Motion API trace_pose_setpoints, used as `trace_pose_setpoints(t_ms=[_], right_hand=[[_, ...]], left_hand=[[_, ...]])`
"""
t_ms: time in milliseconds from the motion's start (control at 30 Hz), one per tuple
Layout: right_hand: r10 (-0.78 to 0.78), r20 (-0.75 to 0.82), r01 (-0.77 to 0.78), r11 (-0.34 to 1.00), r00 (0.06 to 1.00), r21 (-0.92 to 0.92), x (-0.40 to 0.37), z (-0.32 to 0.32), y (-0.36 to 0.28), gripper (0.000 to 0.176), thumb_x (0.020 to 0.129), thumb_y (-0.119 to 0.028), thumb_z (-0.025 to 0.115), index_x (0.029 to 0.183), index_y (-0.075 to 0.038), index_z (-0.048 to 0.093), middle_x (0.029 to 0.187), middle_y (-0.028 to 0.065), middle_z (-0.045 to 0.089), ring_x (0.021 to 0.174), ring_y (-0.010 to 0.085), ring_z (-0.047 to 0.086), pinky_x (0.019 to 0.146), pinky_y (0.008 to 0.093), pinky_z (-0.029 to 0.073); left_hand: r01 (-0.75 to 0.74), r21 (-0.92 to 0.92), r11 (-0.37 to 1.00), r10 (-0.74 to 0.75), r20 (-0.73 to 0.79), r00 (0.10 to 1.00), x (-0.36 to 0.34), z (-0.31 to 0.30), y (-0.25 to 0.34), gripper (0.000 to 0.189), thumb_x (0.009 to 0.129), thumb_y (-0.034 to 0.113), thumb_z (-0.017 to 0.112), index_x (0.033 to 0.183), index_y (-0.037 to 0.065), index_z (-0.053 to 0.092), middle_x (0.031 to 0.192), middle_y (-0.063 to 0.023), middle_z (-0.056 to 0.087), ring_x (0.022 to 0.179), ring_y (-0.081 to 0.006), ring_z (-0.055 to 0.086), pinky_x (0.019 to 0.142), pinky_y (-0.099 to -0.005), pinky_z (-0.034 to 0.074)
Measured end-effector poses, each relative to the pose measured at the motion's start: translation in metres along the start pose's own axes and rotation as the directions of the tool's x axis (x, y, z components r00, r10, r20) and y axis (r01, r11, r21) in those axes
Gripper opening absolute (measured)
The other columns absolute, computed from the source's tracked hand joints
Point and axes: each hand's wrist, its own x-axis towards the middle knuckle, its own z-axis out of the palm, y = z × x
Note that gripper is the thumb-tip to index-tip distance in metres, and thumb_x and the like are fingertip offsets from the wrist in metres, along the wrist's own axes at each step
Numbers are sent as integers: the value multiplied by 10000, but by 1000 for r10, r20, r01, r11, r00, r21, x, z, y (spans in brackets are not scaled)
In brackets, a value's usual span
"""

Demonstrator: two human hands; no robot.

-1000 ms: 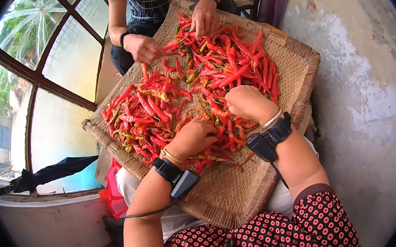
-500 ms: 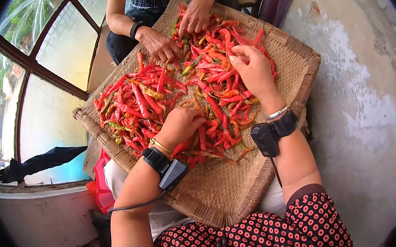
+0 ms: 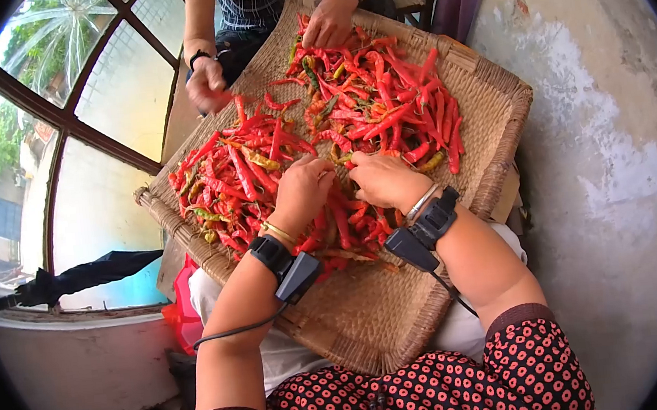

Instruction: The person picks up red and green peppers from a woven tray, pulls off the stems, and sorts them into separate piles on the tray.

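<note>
A square woven tray (image 3: 386,310) rests across my lap with red chili peppers (image 3: 246,173) heaped on its left side and more peppers (image 3: 406,103) on its right. At the middle of the heap, my left hand (image 3: 303,191) has its fingers pinched together; what they hold is hidden. Close beside it, my right hand (image 3: 388,179) reaches in from the right with bent fingertips among the peppers, and whatever it grips cannot be made out. A few yellow and green peppers are mixed in.
Across the tray sits another person, one hand (image 3: 330,19) at the far peppers, the other (image 3: 208,84) off the tray's left edge. A black umbrella (image 3: 98,274) lies by the window at left. A rough wall (image 3: 583,141) stands at right.
My right hand has moved down and left from the upper right of the heap to beside my left hand. The other person's one hand has moved away left, off the peppers.
</note>
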Motion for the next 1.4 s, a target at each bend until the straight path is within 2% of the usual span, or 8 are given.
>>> trace_pose_setpoints(t_ms=[300,500,767,900,1100,1200,1267,1400], right_hand=[[19,-13,-18,997,1000,69,10,2,-2,258,713,-159,643,905,13,636,987,193,582,981,336,546,838,405,446],[-95,13,94,991,995,93,0,-1,-7,301,723,-247,655,891,2,634,938,170,585,917,354,541,835,402,436],[25,14,-27,982,1000,188,4,-12,-6,200,700,-209,627,733,-12,650,711,188,594,736,331,602,668,411,472],[34,-233,52,934,972,352,13,-16,15,189,691,-201,609,684,-14,634,559,178,531,564,288,582,585,390,461],[385,-466,437,165,797,884,11,-51,27,354,795,-111,610,1108,33,527,994,56,580,942,120,527,796,251,432],[416,-626,310,608,660,731,8,-55,43,390,784,-143,608,1136,-1,519,958,106,605,894,167,572,775,276,449],[315,-363,-146,894,877,423,0,-62,47,423,755,-163,603,1156,-57,518,907,177,611,847,264,600,759,343,465],[208,-159,-172,962,965,212,-9,-39,34,518,732,-143,592,1224,-95,439,880,202,603,843,366,578,741,452,451]], left_hand=[[-55,246,968,89,-131,987,46,28,-13,350,729,66,558,1078,83,533,1063,-119,532,907,-313,555,750,-389,474],[-63,350,935,7,160,987,64,13,-11,146,721,183,594,811,70,571,801,-102,601,746,-303,599,631,-412,483],[-15,-131,991,-36,-373,927,84,-29,13,222,764,136,636,936,-1,606,763,-132,626,663,-226,616,609,-329,471],[262,-229,938,-269,-2,963,44,-38,22,215,793,133,614,939,-24,608,773,-88,625,591,-143,574,568,-286,457],[110,-173,979,-114,-14,993,-8,-22,9,183,799,119,609,948,12,620,648,-1,573,583,-48,517,531,-209,431],[-3,-37,999,7,107,994,-20,-18,13,209,753,118,629,922,-3,615,799,-118,604,657,-221,595,604,-311,473],[-37,-12,999,39,141,989,-20,-18,18,222,742,123,636,922,-4,612,831,-142,605,676,-263,600,618,-332,477],[-20,15,1000,16,227,974,-22,-11,21,227,731,139,638,917,13,613,808,-150,603,706,-287,598,636,-353,475]])
